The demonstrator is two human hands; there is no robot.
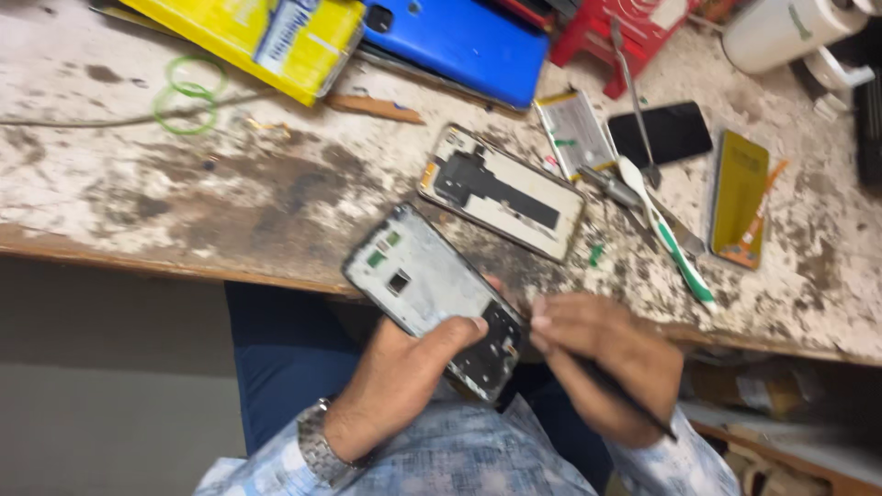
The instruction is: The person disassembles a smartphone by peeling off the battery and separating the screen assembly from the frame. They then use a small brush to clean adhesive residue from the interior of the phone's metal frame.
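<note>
My left hand [404, 372] grips an opened phone frame [418, 280] by its lower end, with the thumb across the dark circuit area. The frame is tilted, its grey inner side facing up, just over the bench's front edge. My right hand [602, 354] is curled around a thin dark tool [634, 413], with its fingertips right beside the frame's lower corner. The tool's tip is hidden by the fingers. A metal watch sits on my left wrist.
On the worn bench [184, 202] lie a second phone panel [501, 193], a toothbrush [666, 234], a yellow phone cover [740, 193], a black phone [660, 133], a battery [574, 133], a blue phone back [459, 41], a yellow box [266, 37], green rubber bands [184, 96] and tweezers [634, 101].
</note>
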